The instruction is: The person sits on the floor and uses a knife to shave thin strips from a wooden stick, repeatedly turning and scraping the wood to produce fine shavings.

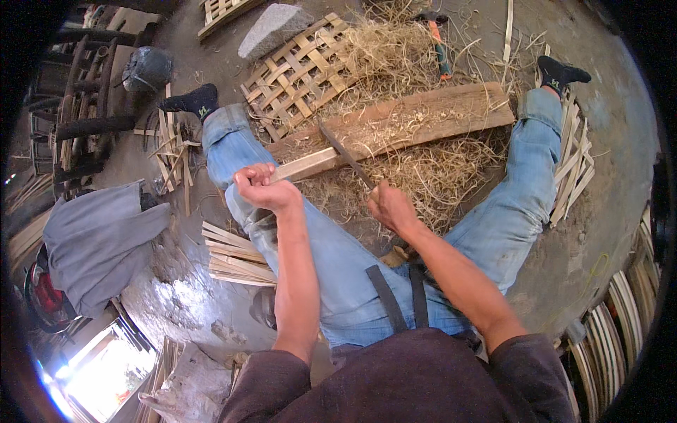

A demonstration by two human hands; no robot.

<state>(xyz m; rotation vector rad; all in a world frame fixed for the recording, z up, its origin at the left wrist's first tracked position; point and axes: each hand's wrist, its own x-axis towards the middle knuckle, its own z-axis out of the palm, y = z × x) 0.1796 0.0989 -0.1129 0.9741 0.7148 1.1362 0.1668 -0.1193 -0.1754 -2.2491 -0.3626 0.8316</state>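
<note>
My left hand (pixel 266 189) is closed round the near end of a pale bamboo strip (pixel 305 164), above my left thigh. The strip points right and rests along the left part of a thick wooden plank (pixel 423 121). In my right hand (pixel 392 206) is the handle of a long knife (pixel 344 153), the fingers wrapped round it. Its dark blade slants up and left, crossing the strip's far end; whether it cuts in cannot be made out. Curly shavings (pixel 444 180) lie on and around the plank.
Beyond the plank lie a woven bamboo lattice (pixel 300 70), a grey stone (pixel 273 29) and a hammer (pixel 438 49) with an orange and dark handle. Bundles of split strips (pixel 236 257) flank my legs. A grey cloth (pixel 102 243) hangs at the left; curved slats (pixel 624 310) stand at the right.
</note>
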